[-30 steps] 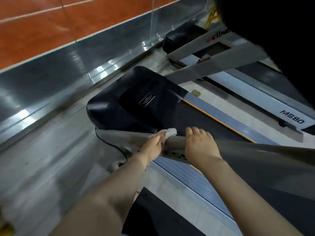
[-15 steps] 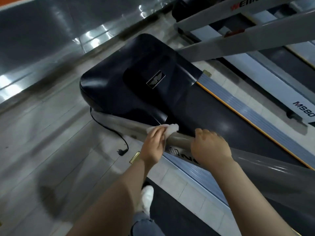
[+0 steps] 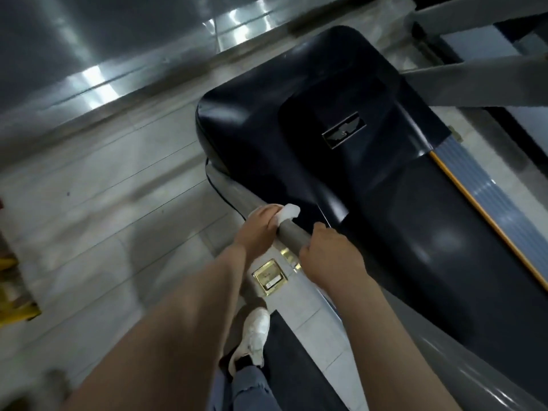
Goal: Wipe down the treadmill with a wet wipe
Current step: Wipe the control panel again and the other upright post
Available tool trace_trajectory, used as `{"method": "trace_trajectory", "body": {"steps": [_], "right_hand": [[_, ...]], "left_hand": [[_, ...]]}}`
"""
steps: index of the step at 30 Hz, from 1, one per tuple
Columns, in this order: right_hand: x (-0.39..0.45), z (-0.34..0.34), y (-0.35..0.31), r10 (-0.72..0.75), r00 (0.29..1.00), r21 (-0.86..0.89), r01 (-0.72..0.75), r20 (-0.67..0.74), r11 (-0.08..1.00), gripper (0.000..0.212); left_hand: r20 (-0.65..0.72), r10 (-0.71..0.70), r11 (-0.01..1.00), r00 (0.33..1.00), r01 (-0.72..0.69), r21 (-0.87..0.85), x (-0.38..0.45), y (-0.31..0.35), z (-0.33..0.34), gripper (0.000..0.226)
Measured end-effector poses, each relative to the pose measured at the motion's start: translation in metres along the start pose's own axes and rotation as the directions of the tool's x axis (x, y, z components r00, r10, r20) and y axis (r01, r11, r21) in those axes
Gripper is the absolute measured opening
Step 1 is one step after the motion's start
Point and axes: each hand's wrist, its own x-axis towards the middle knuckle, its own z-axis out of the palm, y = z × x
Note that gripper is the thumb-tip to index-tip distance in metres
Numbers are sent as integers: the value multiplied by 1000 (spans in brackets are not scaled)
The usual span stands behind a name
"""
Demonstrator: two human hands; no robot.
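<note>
Far left: yellow object (image 3: 13,310) at frame edge, blurred, can't ID. Tiled floor (image 3: 98,209) runs up to a shiny metal wall panel (image 3: 89,54). Left hand (image 3: 257,229) on the grey rail (image 3: 289,234) of the treadmill (image 3: 341,129), fingers curled over it, pinning a white wipe (image 3: 287,213) against the tube; wipe bunches out past the fingertips on the far side. A thin black cable (image 3: 221,197) lies on the floor just beyond that hand. Below the hands: brass floor plate (image 3: 269,278) set in the tile, small white label on it, text too small to read. Lower down, a white shoe (image 3: 252,336) and blue jeans (image 3: 252,387) beside a dark mat (image 3: 296,366). Right hand (image 3: 329,256) grips the same rail just beside the left, fingers wrapped round the tube, nothing else in it; short bare stretch of rail between the two hands. Beyond the rail: black motor cover with a small rectangular badge (image 3: 344,129), winged emblem, no legible lettering. Right of it the dark belt (image 3: 444,232), then an orange stripe and grey ribbed side strip (image 3: 501,209). Top right: grey frame bars of a second machine (image 3: 489,69), no writing readable on them. No containers seen.
</note>
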Motion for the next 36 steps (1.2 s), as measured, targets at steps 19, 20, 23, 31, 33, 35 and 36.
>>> {"method": "trace_trajectory", "body": {"steps": [19, 20, 23, 31, 33, 35, 36], "right_hand": [[162, 89, -101, -13, 1000, -305, 15, 6, 952, 57], [173, 93, -106, -3, 1000, -319, 3, 2, 948, 57], [202, 108, -119, 27, 999, -334, -34, -27, 942, 53], [231, 141, -129, -51, 964, -361, -48, -261, 932, 38], [233, 144, -127, -62, 951, -381, -62, -304, 922, 37], [233, 148, -129, -54, 940, -394, -89, -337, 915, 34], [233, 150, -131, -49, 935, -402, -103, -350, 910, 33]], "left_hand": [[12, 37, 999, 999, -37, 37, 113, -155, -35, 39], [4, 49, 998, 999, -49, 39, 121, -172, -35, 41], [-35, 58, 998, 998, -59, -15, 141, -217, -36, 45], [-273, 21, 976, 962, -79, -205, 171, -279, -18, 42], [-318, 3, 959, 948, -93, -268, 184, -285, -22, 32], [-308, -21, 960, 951, -67, -272, 202, -301, -26, 34], [-310, -22, 974, 951, -50, -222, 210, -311, -28, 42]]}}
